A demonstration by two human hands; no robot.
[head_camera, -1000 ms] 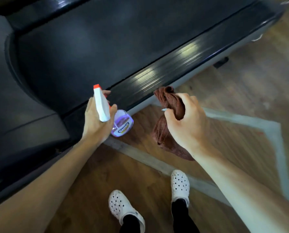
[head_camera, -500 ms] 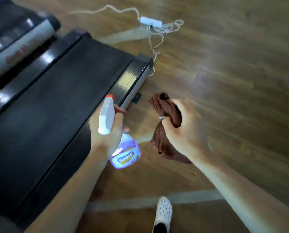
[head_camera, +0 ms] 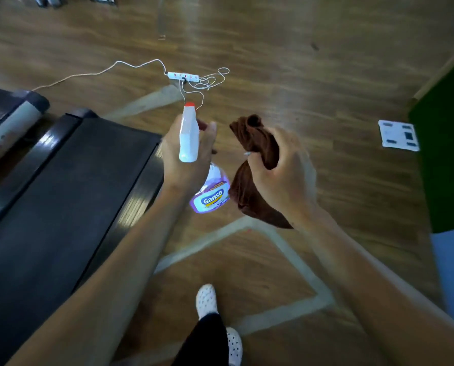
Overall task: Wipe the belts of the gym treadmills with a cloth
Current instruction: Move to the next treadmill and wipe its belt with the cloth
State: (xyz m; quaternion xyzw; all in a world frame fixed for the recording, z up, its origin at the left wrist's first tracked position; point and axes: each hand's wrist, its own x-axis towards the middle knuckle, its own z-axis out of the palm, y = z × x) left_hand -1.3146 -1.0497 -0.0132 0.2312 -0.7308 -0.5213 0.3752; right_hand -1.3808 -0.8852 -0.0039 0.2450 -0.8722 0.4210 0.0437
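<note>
My left hand [head_camera: 183, 159] grips a spray bottle [head_camera: 211, 196] with purple liquid, a white trigger head and a red nozzle, held over the wooden floor just right of the treadmill's rear end. My right hand [head_camera: 284, 175] holds a bunched brown cloth [head_camera: 249, 196] that hangs down beside the bottle. The black treadmill belt [head_camera: 62, 202] runs along the left of the view, with glossy side rails. Neither hand touches the belt.
A second treadmill [head_camera: 6, 122] lies at the far left. A white power strip [head_camera: 184, 76] with loose cords sits on the floor ahead. A white scale [head_camera: 397, 134] lies at right beside a green mat [head_camera: 447, 159]. My white clogs [head_camera: 207, 299] stand on taped floor lines.
The view has swung from the treadmill's side to its rear end and the open floor. Both hands kept their grips on bottle and cloth while I stepped along.
</note>
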